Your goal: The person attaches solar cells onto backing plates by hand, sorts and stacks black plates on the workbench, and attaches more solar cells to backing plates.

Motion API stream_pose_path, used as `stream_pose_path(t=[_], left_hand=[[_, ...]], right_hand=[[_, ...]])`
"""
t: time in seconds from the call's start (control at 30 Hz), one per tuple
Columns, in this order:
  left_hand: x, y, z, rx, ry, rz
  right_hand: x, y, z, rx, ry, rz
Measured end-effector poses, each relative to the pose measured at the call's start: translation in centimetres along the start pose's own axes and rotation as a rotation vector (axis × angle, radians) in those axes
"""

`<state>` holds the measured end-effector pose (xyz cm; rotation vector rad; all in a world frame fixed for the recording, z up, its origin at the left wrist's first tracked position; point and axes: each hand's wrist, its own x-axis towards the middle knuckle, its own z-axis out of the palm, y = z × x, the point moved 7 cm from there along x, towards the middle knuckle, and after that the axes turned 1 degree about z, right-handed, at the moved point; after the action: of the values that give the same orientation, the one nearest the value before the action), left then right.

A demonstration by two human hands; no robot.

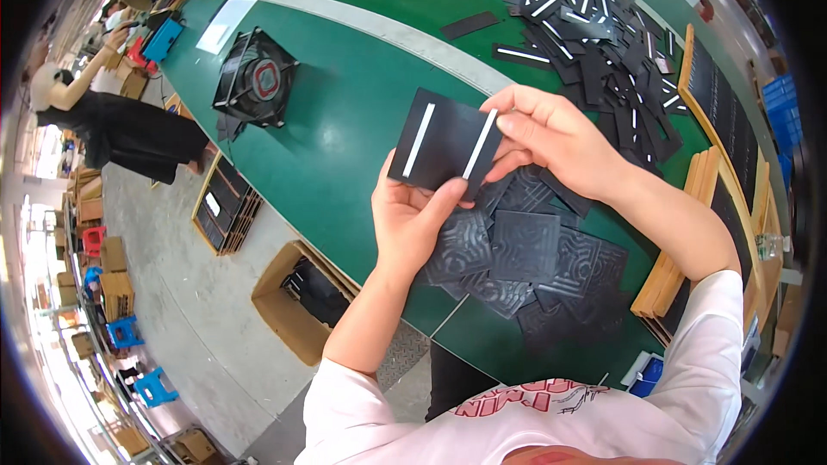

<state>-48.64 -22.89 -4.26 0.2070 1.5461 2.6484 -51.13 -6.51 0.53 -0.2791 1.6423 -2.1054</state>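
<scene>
A black square panel [444, 142] with two white strips on its face is held up over the green table [336, 142]. My left hand [413, 215] grips its lower edge, thumb on the face and fingers behind. At the right edge, my right hand [551, 133] pinches the panel by the upper end of one white strip. Below my hands lies a loose pile of dark square panels [525, 245] with raised curved patterns. Beyond my right hand, a large heap of narrow black pieces [594, 43], many with white strips, covers the far right of the table.
A black fan [257, 77] stands on the table at the left. Wooden-framed black boards [724, 103] lean at the right. An open cardboard box [289, 314] with black pieces sits by the table's near edge. Another person [112, 125] stands at the far left.
</scene>
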Motion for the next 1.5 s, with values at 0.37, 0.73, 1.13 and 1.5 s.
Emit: stream_pose_path(t=[0.37, 0.73, 1.13, 1.5], left_hand=[[-3.5, 5.8, 1.9, 0.156, -0.134, 0.253], [-25.2, 4.9, 7.3, -0.104, -0.457, -0.001], [-43.8, -3.8, 18.1, 0.327, -0.711, -0.222], [-42.1, -7.6, 21.0, -0.126, -0.472, -0.553]], right_hand=[[-4.5, -5.4, 3.2, -0.627, 0.137, -0.070], [-29.7, -4.1, 15.4, -0.488, 0.196, -0.176], [-56.1, 8.7, 16.2, -0.752, 0.774, -0.244], [-67.6, 11.8, 0.7, -1.497, 1.396, 0.035]])
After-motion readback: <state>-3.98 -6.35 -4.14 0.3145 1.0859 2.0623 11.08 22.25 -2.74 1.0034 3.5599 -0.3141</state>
